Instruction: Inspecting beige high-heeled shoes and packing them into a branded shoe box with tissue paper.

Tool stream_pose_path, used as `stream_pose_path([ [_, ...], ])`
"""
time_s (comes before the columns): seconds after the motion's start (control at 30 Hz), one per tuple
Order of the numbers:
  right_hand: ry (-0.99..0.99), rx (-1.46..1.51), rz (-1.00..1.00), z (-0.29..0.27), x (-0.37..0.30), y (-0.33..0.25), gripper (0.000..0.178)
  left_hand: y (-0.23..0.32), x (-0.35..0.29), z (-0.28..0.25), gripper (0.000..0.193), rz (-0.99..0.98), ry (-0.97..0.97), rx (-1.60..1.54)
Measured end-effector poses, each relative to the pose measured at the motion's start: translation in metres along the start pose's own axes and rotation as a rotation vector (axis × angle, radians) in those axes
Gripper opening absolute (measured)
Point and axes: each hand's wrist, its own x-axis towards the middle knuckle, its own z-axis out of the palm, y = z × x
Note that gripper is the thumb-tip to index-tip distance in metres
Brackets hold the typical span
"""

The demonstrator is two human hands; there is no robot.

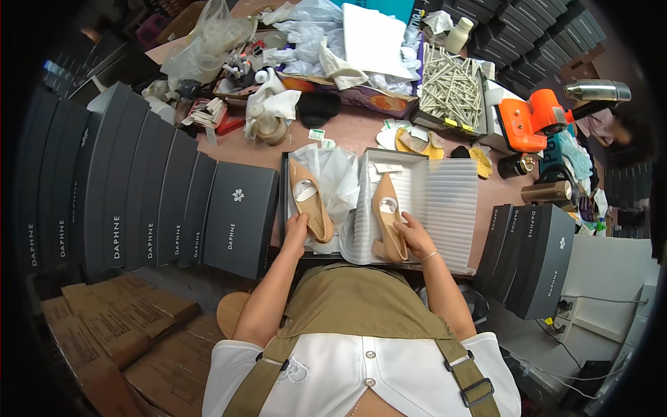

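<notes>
My left hand [295, 234] is closed around the heel end of a tan pointed-toe pump [317, 215], which lies tilted over white tissue paper [333, 170] in the left half of an open dark shoebox [284, 174]. A matching pump [390, 233] with a block heel is in my right hand [417, 238], whose fingers grip its right side near the heel. Clear and white stuffing shows inside both shoes. Under the right shoe, a ribbed white foam sheet [445, 208] lines the other box half [392, 153] and spreads over its right edge.
Dark shoeboxes [236, 208] stand in a row at left, with a shorter row [535, 257] at right. Behind are a box of pale sticks [451, 87], an orange heat gun [535, 115], a glass jar [269, 128] and a carton of crumpled paper [368, 97]. Brown cartons [118, 320] lie lower left.
</notes>
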Motion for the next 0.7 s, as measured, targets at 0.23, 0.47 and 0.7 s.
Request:
stream_pose_path([
  [0.23, 0.134, 0.044, -0.371, 0.017, -0.064, -0.026, 0.057, 0.079, -0.088, -0.019, 0.041, 0.737, 0.303, 0.616],
  [0.47, -0.198, 0.441, -0.322, 0.049, -0.122, -0.104, 0.045, 0.131, -0.110, -0.008, 0.035, -0.014, -0.436, -0.208],
  [0.7, -0.715, 1.132, 0.152, 0.027, -0.106, -0.060, 0.055, 0.085, -0.103, -0.004, 0.055, -0.455, -1.061, -0.761],
])
